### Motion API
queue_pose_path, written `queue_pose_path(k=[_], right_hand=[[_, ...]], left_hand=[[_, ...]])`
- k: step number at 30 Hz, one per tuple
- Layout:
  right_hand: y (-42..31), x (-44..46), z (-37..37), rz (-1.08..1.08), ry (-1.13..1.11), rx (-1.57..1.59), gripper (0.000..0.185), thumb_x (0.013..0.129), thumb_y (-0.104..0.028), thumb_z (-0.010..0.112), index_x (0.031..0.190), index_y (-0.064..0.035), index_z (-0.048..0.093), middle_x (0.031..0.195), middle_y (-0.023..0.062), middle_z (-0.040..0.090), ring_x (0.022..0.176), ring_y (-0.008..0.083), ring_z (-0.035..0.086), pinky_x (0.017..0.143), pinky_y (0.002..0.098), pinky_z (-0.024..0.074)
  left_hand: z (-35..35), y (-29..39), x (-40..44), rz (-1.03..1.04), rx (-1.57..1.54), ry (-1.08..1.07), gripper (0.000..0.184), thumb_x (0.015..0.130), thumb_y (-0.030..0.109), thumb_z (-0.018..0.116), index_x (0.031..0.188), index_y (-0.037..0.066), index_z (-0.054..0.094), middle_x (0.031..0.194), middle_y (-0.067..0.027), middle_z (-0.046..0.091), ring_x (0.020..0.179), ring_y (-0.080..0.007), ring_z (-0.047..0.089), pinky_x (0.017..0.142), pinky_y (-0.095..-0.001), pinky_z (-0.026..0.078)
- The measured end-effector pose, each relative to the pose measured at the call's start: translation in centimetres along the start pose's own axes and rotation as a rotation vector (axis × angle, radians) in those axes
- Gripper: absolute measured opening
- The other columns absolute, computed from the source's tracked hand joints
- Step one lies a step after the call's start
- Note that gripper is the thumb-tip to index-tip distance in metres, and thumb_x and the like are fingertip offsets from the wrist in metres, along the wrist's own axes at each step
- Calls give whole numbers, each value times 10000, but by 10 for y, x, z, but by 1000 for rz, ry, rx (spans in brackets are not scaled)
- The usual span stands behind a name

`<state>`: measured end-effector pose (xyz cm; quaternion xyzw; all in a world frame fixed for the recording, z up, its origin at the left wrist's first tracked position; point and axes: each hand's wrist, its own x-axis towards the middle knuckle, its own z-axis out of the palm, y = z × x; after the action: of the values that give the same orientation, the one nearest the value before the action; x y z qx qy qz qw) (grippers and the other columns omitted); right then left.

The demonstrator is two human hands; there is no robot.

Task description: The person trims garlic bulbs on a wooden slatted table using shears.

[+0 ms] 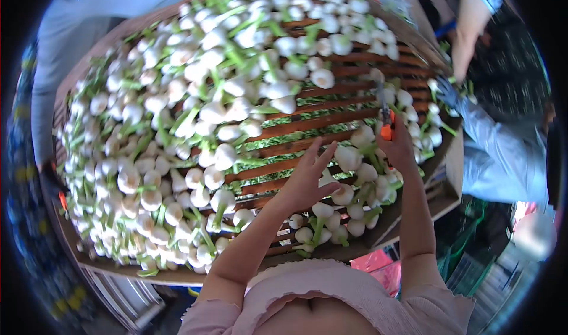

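White bulbs [212, 112] with green stems, on a slatted surface [331, 119]; left hand [309, 178] spread, right hand [397, 145] closed around an orange-handled tool [387, 128].

Left hand: fingers apart, over the slats right of frame centre, just beside bulbs at its right. Right hand: tool blade directed toward the top of the frame, bulbs on both sides. Outward: dense bulbs across the left and top; a co-worker's gloved hand [448, 92] at the surface's edge, upper right.

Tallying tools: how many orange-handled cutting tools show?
1 clear: the cutting tool in the right hand; an orange piece at far left may be another. More may be hidden.
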<state>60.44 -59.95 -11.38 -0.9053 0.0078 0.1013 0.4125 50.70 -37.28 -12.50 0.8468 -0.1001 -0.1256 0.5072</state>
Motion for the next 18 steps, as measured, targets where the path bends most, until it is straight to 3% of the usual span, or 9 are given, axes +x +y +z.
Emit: queue_pose_path(k=[3, 4, 6, 8, 11, 14, 16, 17, 18], right_hand=[[-80, 43, 38, -537, -271, -286, 474, 660, -162, 698, 1073, -55, 492, 924, 113, 583, 860, 273, 582, 757, 376, 461], [-99, 59, 66, -735, -352, -319, 477, 653, -174, 704, 1061, -45, 493, 930, 119, 581, 880, 280, 575, 778, 384, 451], [-151, 78, 124, -977, -597, -453, 520, 636, -177, 719, 1075, -32, 480, 1022, 137, 560, 1015, 294, 525, 855, 385, 423], [-182, 94, 191, -1227, -617, -456, 538, 592, -179, 707, 1066, -45, 489, 1019, 124, 556, 1005, 266, 524, 854, 374, 421], [-220, 102, 237, -1162, -709, -779, 570, 584, -266, 696, 1072, -58, 488, 1051, 100, 566, 1033, 238, 520, 828, 431, 402], [-234, 104, 227, -1057, -785, -978, 582, 621, -285, 673, 1117, -61, 471, 1061, 92, 573, 1040, 231, 516, 818, 442, 405], [-229, 113, 207, -986, -810, -1082, 590, 630, -247, 674, 1141, -49, 456, 1021, 92, 589, 1020, 241, 532, 802, 456, 425], [-222, 119, 194, -904, -847, -1055, 594, 630, -228, 678, 1146, -47, 448, 995, 110, 593, 964, 252, 560, 775, 443, 448], [-214, 126, 178, -822, -882, -1030, 598, 630, -208, 682, 1151, -44, 440, 969, 127, 597, 907, 263, 587, 747, 430, 471]], left_hand=[[-35, -24, -58, -322, 465, 490, 623, 710, 182, 720, 1270, 120, 455, 1327, -197, 340, 1207, -387, 349, 987, -467, 313], [-42, -42, -84, -387, 409, 735, 541, 709, 166, 713, 1206, 114, 509, 1304, -189, 366, 1212, -396, 328, 991, -481, 294], [-60, -62, -129, -649, 989, 739, 571, 728, 292, 665, 1255, 167, 484, 1363, -175, 317, 1236, -431, 277, 935, -623, 272], [-54, -85, -152, -1029, 825, 609, 767, 751, 449, 634, 1388, 194, 290, 1380, -185, 287, 1290, -434, 206, 946, -643, 242], [-42, -86, -117, -1088, 750, 668, 937, 696, 490, 681, 1409, 125, 196, 1345, -236, 288, 1266, -446, 229, 928, -611, 301], [-21, -99, -73, -754, 116, 941, 842, 687, 213, 714, 1377, 107, 242, 1257, -314, 298, 1133, -479, 367, 945, -531, 344], [12, -59, -28, -706, 68, 731, 821, 693, 189, 686, 1383, 112, 248, 1311, -328, 264, 1200, -478, 295, 981, -509, 317], [32, -53, -4, -623, 71, 670, 862, 658, 171, 715, 1389, 119, 262, 1328, -296, 183, 1124, -455, 357, 977, -497, 322], [45, -37, 16, -625, 149, 464, 750, 688, 199, 686, 1352, 124, 347, 1349, -302, 192, 1193, -469, 305, 994, -492, 311]])
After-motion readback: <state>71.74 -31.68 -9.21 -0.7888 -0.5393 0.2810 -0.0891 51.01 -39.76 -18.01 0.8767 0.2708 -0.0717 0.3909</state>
